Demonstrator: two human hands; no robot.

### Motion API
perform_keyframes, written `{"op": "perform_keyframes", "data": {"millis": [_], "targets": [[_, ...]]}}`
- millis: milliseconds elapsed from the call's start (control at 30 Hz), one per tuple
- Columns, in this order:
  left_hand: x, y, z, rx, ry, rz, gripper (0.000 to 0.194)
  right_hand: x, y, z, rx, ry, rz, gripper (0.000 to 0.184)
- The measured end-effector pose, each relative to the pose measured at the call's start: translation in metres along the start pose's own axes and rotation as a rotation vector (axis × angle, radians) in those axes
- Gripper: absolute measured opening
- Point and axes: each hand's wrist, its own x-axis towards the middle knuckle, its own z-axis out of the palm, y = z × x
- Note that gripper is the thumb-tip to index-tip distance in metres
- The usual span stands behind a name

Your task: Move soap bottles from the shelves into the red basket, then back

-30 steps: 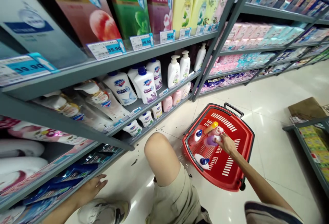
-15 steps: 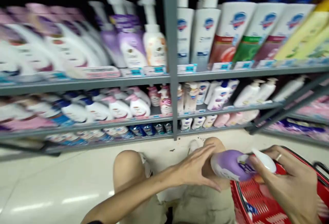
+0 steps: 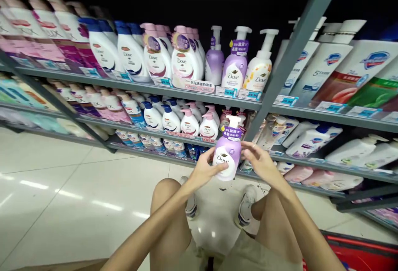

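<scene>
Upright in front of my knees is a purple and white Dove pump bottle (image 3: 228, 152) with a white pump head and a purple neck tag. My left hand (image 3: 207, 167) is closed round its lower left side, the thumb across the front label. My right hand (image 3: 256, 157) is at the bottle's right side, fingers loosely curved and apart; the fingertips come right up to its edge, and whether they press on it is hard to tell. A ring shows on one right finger. On the upper shelf, a matching purple pump bottle (image 3: 234, 69) stands beside a white floral one (image 3: 258, 72).
Grey shelves (image 3: 174, 92) hold rows of pump bottles with price tags along their edges. A slanting grey post (image 3: 273, 72) divides them. At the lower right lies a red shopping basket (image 3: 357, 250). Pale floor tiles (image 3: 62, 196) stretch left of my knees.
The purple bottle has moved from above the basket to the front of the shelves, turning upright. My left hand has taken hold of it; my right hand has left its pump head. The view has swung left.
</scene>
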Motion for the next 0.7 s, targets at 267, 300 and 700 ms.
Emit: {"op": "perform_keyframes", "data": {"millis": [267,300,700], "targets": [[0.060,-0.029,-0.029,0.082,-0.009,0.034,0.081,0.053,0.089,0.030,0.196,-0.024,-0.010,0.060],[0.062,-0.035,-0.030,0.105,-0.031,0.015,0.080,0.054,0.100,0.029,0.201,-0.015,0.003,0.061],[0.055,-0.055,-0.039,0.115,-0.063,-0.108,0.080,0.047,0.117,0.031,0.180,-0.013,0.137,0.064]]}}
